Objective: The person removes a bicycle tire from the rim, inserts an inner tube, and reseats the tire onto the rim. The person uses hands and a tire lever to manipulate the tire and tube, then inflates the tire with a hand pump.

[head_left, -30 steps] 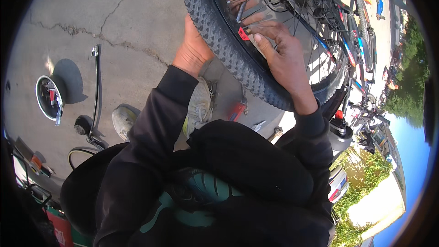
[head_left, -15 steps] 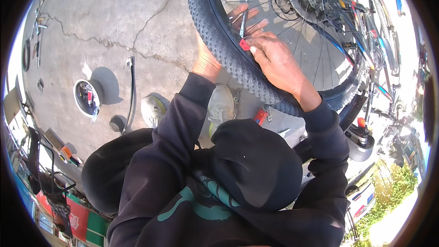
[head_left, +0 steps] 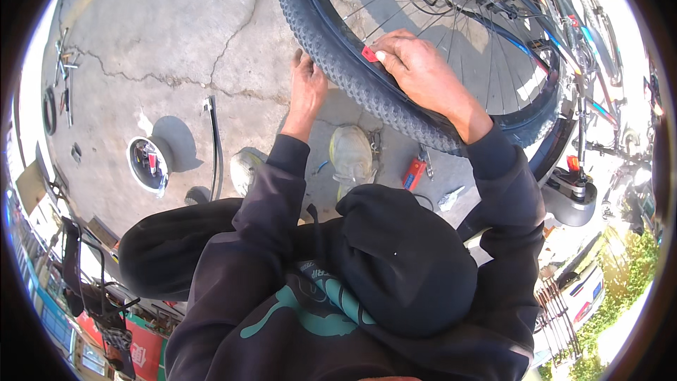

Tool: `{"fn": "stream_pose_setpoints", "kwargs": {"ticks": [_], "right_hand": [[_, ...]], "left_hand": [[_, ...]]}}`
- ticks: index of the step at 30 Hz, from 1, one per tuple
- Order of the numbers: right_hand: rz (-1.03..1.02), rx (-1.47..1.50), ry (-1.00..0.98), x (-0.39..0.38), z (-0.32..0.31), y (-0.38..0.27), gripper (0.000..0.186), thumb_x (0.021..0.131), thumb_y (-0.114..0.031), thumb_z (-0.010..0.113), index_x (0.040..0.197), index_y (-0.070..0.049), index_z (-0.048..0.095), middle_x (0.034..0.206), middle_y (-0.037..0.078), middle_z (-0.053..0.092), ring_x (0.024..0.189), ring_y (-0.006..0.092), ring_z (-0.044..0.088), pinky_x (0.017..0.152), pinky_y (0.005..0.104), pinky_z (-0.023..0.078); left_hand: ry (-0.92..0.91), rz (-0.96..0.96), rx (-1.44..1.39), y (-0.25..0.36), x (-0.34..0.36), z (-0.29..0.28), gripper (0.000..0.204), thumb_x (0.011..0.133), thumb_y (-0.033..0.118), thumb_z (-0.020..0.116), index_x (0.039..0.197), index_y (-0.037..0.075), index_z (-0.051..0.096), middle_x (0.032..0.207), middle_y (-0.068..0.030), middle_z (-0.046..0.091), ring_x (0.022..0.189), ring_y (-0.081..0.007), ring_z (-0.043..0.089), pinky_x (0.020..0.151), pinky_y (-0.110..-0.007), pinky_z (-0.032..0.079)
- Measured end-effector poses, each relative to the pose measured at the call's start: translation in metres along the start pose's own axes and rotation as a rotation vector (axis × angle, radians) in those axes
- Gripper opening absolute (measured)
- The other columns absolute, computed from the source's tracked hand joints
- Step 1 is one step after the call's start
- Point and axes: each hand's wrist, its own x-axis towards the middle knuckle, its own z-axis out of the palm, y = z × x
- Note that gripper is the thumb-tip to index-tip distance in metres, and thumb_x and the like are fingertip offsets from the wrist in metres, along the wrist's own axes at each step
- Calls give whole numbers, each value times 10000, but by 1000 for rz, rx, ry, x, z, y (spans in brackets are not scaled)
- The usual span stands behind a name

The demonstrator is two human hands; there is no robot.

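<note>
A knobby black bicycle tyre [head_left: 352, 92] on a spoked wheel curves across the upper middle. My right hand [head_left: 423, 74] reaches over the tyre. Its thumb and fingers pinch a small flat red piece [head_left: 369, 53] at the inner edge of the tyre, by the rim. The kind of this piece is not clear, and part of it is hidden by my fingers. Outside the wheel, my left hand [head_left: 307, 95] is beside the tyre tread, with its fingers loosely bent and a little apart. Nothing shows in it.
A white tub [head_left: 131, 169] with small items stands at the left, near a long black bar [head_left: 215, 144]. A red tool [head_left: 415, 173] lies between my shoe [head_left: 350, 152] and the wheel. Bicycle parts and frames [head_left: 585, 77] crowd the right; loose tools lie far left.
My left hand has come out from behind the tyre, where its fingers spread inside the wheel. The right hand still pinches the red piece. A grey rod beside it no longer shows there.
</note>
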Motion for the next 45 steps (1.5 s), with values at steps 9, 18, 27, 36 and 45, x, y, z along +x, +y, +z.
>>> {"fn": "stream_pose_setpoints", "kwargs": {"ticks": [9,18,27,36,45], "right_hand": [[-39,-48,17,-1,0,-4,258,1007,-164,556,1079,28,713,1101,218,706,1117,399,629,985,487,491],[-111,-102,127,11,14,7,257,1014,-156,538,1089,31,698,1099,217,715,1114,409,629,985,501,491],[-73,-103,-34,15,-3,8,247,1001,-183,574,1110,6,690,1055,213,688,1065,414,637,947,494,501],[-201,-441,183,-18,-5,6,407,976,-343,649,1204,-7,684,1265,219,651,1307,376,535,1038,497,482],[34,-255,148,-51,9,-22,313,975,-296,671,978,16,638,745,172,684,775,348,697,682,469,556]], "left_hand": [[0,-64,-322,34,-54,85,368,1032,364,661,1228,58,599,1141,-85,697,1053,-203,680,970,-389,544],[-126,-309,234,84,-52,58,475,1010,327,691,1320,-11,570,1186,-121,705,1000,-187,719,781,-358,621],[-89,-337,36,70,-49,47,301,987,139,675,1240,-19,634,1113,-106,739,932,-187,739,702,-345,618],[-60,-302,12,69,-49,46,276,958,84,688,1222,11,651,1095,-89,742,954,-190,734,768,-366,609],[-139,-348,-123,66,-35,35,238,983,89,667,1204,-1,662,1030,-96,759,886,-204,755,701,-331,636]]}}
